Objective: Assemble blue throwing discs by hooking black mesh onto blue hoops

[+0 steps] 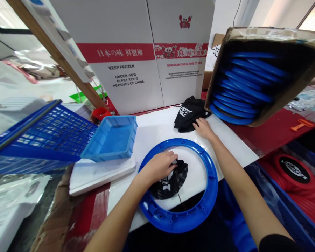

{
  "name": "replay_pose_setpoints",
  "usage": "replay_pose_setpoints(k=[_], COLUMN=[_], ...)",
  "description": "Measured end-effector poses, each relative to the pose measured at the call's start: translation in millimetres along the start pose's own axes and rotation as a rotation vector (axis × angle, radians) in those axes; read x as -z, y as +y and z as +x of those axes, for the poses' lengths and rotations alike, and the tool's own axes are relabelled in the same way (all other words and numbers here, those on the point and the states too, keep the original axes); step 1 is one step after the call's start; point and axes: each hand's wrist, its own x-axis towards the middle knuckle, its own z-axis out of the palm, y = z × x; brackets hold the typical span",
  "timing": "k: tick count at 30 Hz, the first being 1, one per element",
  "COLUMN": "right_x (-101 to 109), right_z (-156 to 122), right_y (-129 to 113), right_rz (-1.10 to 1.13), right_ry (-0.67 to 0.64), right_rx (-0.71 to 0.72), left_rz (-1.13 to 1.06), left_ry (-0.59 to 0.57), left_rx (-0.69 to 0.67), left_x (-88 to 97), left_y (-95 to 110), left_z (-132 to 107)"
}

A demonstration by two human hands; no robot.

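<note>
A blue plastic ring [212, 175] lies on the white work surface, its ribbed side up. Inside it is a black mesh cloth piece [182, 176] with a white print. My left hand [160, 167] reaches over the ring's left side, fingers curled and closed on the mesh cloth's upper edge. Farther back sits a pile of black printed cloth pieces [187, 113]. My right hand [204, 128] is at the pile's near right edge, with finger and thumb pinched on the cloth. The tips are partly hidden.
A tilted cardboard box [212, 80] of blue rings stands at right. White printed cartons [131, 94] form a wall behind. Left are a light blue tray [115, 140] and a blue basket [55, 133]. Red rings with a black printed centre [294, 169] fill a bin at lower right.
</note>
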Motion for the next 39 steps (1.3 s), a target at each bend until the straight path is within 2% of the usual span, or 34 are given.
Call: replay_pose_setpoints(k=[4, 7, 8, 10, 12, 15, 20, 24, 28, 31, 33, 36, 38, 39], right_x=[5.1, 9.7, 10.0, 8.2, 3.9, -3.5, -12.7, -18.1, -10.3, 11.3, 30.1, 50.5, 53.7, 52.7], right_z=[-11.5, -20.1, -22.0, -23.0, -18.4, 0.7, 35.1, 32.5, 16.8, 8.7, 4.9, -2.6, -8.7, -11.5], right_y=[-3.9, -10.9, -13.4, -18.3, -23.6, -34.6, -62.7, -68.9, -56.8, -54.3, -58.3, -69.4, -78.0, -82.4], right_rz=[-0.003, 0.086, 0.130, 0.199, 0.208, 0.138, 0.067, 0.108, 0.407, 0.654, 0.746, 0.913, 0.995, 1.009], right_ry=[0.105, 0.252, 0.255, 0.148, -0.028, -0.167, -0.209, -0.259, -0.326, -0.355, -0.498, -0.893, -1.100, -1.172], right_rx=[-0.039, 0.010, 0.046, 0.129, 0.200, 0.219, 0.198, 0.246, 0.282, 0.234, 0.275, 0.460, 0.545, 0.560], left_rz=[0.118, 0.151, 0.152, 0.141, 0.119, 0.070, -0.074, -0.183, -0.299, -0.486, -0.678, -1.007, -1.110, -1.092], left_ry=[0.020, 0.023, 0.022, 0.008, -0.004, 0.000, 0.070, 0.092, 0.142, 0.215, 0.255, 0.369, 0.493, 0.549], left_rx=[-0.014, 0.000, 0.009, 0.030, 0.050, 0.066, 0.045, 0.056, 0.118, 0.137, 0.107, 0.076, 0.140, 0.187], left_x=[2.5, 5.5, 6.4, 7.5, 7.4, 4.2, -4.9, -6.0, -3.9, -1.7, 1.5, 7.0, 8.4, 8.0], left_y=[2.2, 3.2, 3.3, 3.5, 3.6, 3.5, 1.7, -2.5, -9.4, -8.4, -2.4, 9.0, 12.4, 11.9], left_z=[-1.4, -2.3, -2.6, -2.9, -2.7, -1.6, 0.6, 0.7, -0.7, -3.4, -6.3, -9.9, -9.8, -8.8])
